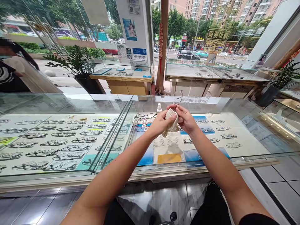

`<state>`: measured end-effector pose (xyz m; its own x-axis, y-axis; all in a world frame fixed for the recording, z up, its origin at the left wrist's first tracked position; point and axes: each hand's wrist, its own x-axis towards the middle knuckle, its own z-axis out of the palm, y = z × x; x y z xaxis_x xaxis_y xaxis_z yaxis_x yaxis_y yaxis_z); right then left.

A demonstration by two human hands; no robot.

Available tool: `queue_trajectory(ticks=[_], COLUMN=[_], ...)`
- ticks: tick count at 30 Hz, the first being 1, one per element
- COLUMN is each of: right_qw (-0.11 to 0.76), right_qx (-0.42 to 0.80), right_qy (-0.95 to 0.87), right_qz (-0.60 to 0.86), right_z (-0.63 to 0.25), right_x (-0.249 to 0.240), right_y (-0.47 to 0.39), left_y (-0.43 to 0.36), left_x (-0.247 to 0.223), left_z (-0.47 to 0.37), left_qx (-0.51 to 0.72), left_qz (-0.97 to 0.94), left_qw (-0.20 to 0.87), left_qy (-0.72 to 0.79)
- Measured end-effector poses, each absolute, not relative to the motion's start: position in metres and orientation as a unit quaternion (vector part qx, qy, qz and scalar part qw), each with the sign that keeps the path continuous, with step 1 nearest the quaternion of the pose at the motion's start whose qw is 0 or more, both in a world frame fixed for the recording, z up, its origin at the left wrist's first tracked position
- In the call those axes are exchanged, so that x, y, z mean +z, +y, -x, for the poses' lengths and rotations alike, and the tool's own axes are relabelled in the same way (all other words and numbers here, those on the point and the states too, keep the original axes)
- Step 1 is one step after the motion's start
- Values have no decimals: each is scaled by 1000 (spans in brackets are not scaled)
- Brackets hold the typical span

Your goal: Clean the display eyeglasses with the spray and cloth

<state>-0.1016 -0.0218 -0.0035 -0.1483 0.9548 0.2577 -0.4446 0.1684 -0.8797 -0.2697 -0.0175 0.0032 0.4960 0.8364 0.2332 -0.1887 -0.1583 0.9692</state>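
Note:
My left hand [161, 122] grips a cream cleaning cloth [172, 122], bunched against a pair of thin-framed glasses [178, 97]. My right hand [186, 118] pinches the glasses' frame from the right; one round lens rim sticks up above my fingers. Both hands hover over the glass top of a display counter [131, 162]. A small white spray bottle [159, 108] stands on the counter just left of my hands.
Rows of several glasses [56, 137] lie inside the counter under the glass. A person [14, 72] stands at the far left behind it. Further display counters [126, 76] and a potted plant [77, 62] stand by the shop windows.

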Motion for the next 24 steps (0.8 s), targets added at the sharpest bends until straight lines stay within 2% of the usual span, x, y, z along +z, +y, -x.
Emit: queue_trajectory(ticks=[8,16,24], right_qw=[605,612,601], right_qx=[578,566,578], right_qy=[-473,-473,-475], right_qz=[275,286,279], right_z=[97,96,97], right_x=[-5,-1,-3], right_y=[-20,-21,-20], left_y=[-17,-18,-14], left_x=[9,11,5], left_z=[270,273,273], left_qx=[421,402,401], left_qz=[-623,-641,-645], left_qw=[622,593,607], left_qy=[220,277,232])
